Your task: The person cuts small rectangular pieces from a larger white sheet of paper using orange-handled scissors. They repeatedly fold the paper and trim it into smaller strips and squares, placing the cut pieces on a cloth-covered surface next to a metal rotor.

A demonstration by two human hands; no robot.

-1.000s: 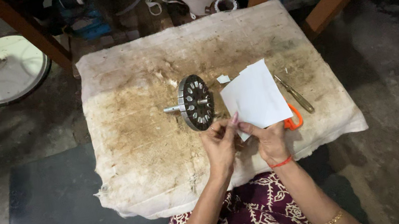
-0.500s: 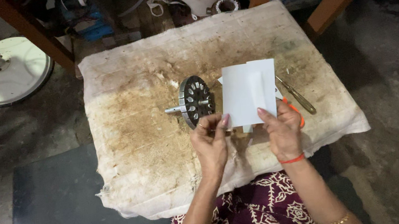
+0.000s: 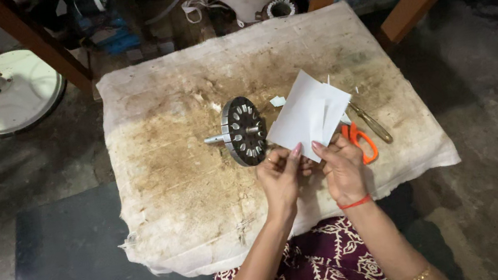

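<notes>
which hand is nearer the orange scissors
Right. The right hand holds the white paper just left of the orange scissors, almost touching the handles. The left hand grips the same paper farther left, nearer the rotor.

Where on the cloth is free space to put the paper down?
Bare cloth lies left of the metal rotor and behind it toward the far edge. It is crowded at the right, around the scissors and both hands.
</notes>
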